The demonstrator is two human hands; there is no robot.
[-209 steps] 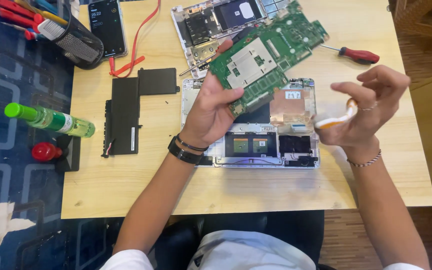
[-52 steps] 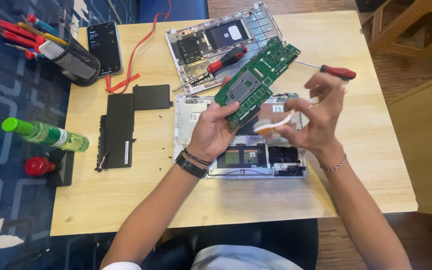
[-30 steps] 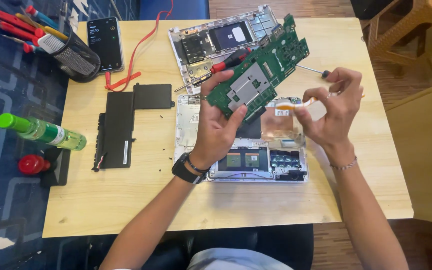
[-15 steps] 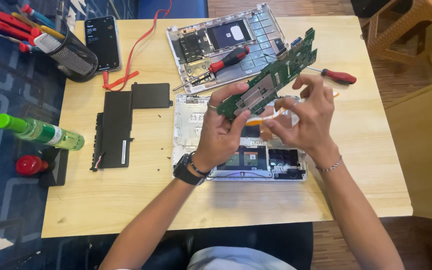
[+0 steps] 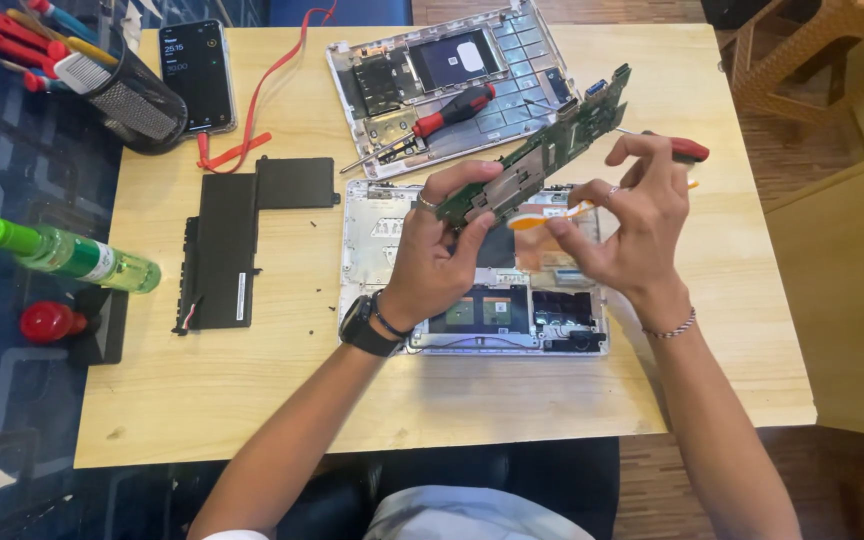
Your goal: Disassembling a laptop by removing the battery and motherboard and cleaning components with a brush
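Observation:
My left hand (image 5: 439, 250) grips the lower end of a green laptop circuit board (image 5: 552, 150), held tilted on edge above an opened silver laptop base (image 5: 372, 230). My right hand (image 5: 627, 225) pinches a thin orange flat ribbon cable (image 5: 542, 217) that hangs under the board. Both hands hover over the middle of the wooden table (image 5: 282, 390). A black watch and bracelet sit on my left wrist.
A silver laptop bottom cover (image 5: 512, 60) lies at the back with a red-handled screwdriver (image 5: 452, 108) on it. Another red screwdriver (image 5: 687, 150) lies behind my right hand. A black L-shaped battery (image 5: 242, 240), a phone (image 5: 197, 75), a mesh tool cup (image 5: 132, 100) and a green bottle (image 5: 62, 255) are at left.
The board has turned from face-up to nearly edge-on. My right hand came in from the right with the orange cable and now sits close under the board.

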